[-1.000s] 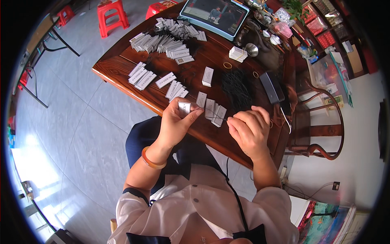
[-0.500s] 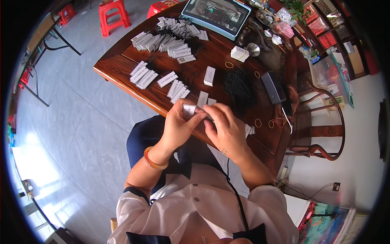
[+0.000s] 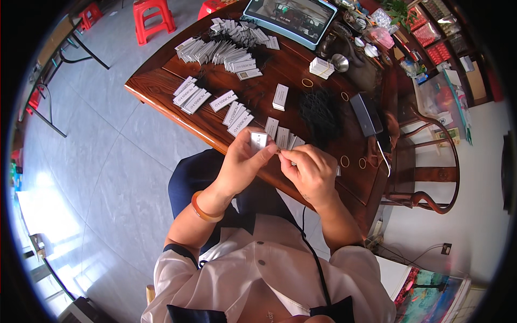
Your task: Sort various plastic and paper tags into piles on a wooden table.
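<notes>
My left hand (image 3: 239, 164) is closed round a white hang tag (image 3: 258, 140), its thumb pressed along the lower part; whether more than one tag is in it I cannot tell. Close beside that thumb tip, my right hand (image 3: 313, 171) pinches with thumb and forefinger. Something small and dark shows at the fingertips, too small to name. Just beyond both hands, several white tags (image 3: 283, 137) lie fanned on the wooden table (image 3: 177, 121). A tangled heap of black strings (image 3: 319, 116) rests farther right.
Tags with strings form a large heap (image 3: 218, 51) at the far left, with smaller fanned groups (image 3: 191, 96) nearer. A banded tag stack (image 3: 321, 68), rubber bands (image 3: 307, 83), a tablet (image 3: 293, 21) and a dark power bank-like box (image 3: 366, 114) also lie there. A wooden chair (image 3: 435, 173) stands right.
My right hand has moved slightly right and down, its fingers drawing together into a pinch beside the left thumb. The left hand and its tag have shifted a little right.
</notes>
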Motion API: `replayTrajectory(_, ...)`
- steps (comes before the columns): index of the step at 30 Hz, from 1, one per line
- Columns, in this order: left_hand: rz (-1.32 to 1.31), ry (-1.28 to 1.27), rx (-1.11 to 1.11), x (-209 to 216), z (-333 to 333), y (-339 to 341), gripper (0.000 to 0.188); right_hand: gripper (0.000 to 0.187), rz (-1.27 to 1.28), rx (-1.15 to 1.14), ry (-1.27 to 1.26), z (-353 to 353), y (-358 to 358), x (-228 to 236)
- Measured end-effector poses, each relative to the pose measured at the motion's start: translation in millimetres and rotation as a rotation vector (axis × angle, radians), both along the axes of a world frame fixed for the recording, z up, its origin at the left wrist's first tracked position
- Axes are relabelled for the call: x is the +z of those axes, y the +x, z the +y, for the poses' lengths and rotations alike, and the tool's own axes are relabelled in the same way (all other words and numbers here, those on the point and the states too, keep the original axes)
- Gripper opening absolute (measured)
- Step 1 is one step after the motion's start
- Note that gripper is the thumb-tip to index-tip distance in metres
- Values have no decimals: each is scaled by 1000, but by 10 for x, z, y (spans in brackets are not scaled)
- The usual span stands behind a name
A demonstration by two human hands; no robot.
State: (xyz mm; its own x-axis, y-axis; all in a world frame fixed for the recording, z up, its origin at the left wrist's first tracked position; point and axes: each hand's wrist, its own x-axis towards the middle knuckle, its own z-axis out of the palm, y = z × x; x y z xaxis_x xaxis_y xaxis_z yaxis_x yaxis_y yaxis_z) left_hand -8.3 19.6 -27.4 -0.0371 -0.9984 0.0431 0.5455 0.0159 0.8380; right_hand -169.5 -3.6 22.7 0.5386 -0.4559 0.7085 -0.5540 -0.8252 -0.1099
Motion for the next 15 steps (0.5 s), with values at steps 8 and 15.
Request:
replayTrajectory(8,-165,-84,-24,-106,21,-53,13,23,-141,44,131,4,115,14)
replayTrajectory(15,-427,-164,91,-116,53,-67,10,22,-211,-8,205,-7,193,-54)
